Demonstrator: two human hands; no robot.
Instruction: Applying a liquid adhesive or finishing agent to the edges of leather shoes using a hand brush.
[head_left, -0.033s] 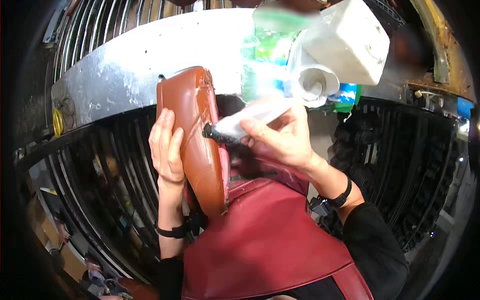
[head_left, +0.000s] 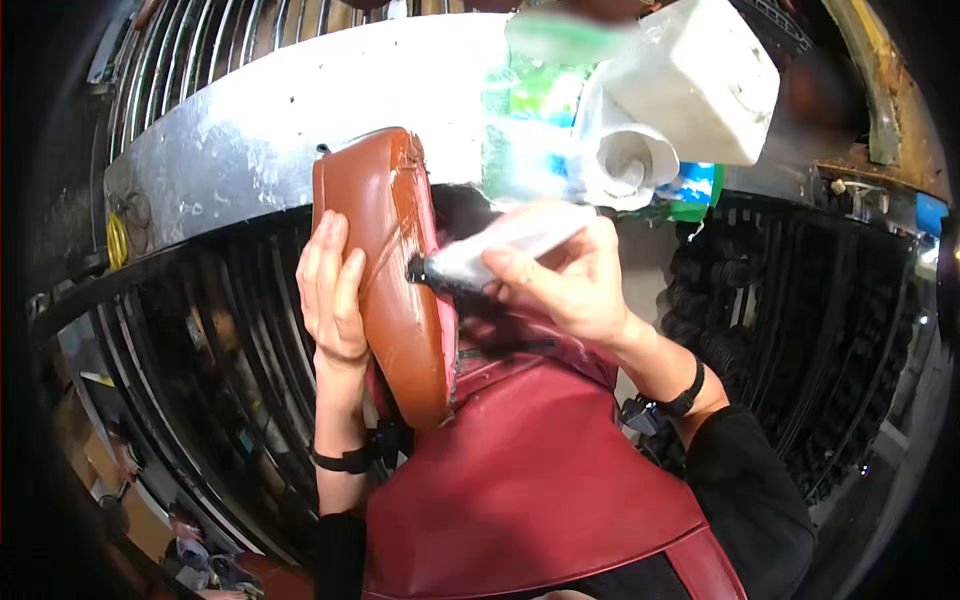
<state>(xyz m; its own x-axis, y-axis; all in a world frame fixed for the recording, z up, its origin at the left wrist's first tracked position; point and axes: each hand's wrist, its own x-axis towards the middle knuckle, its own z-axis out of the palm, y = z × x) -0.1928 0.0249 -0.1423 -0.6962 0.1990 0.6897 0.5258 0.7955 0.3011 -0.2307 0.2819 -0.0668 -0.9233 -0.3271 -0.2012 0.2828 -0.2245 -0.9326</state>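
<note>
Head view. Item one: brown leather shoe, held upright on end between the two hands, sole edge turned toward the right hand, glossy upper facing the camera. Its lower end rests against the dark red apron on the person's lap.

Item two: left hand, fingers extended and pressed flat along the shoe's left flank, thumb hidden behind; it braces the shoe and does not close into a fist. A black band sits on the wrist below it.

Item three: right hand, curled closed around a white squeeze tube, whose black nozzle touches the shoe at the seam where upper meets sole. A black wristband sits on this wrist too.

Item four, beyond the hands: a silver metal bench edge, a white plastic jug, a roll of white paper and blurred green-and-white packaging. Dark metal grating lies to either side of the forearms.

Handling note, as judgement: the line of adhesive runs best if the left hand keeps the shoe steady against the apron, the nozzle stays in contact with the seam, and pressure on the tube is light and even, so that none spills onto the polished leather.
</note>
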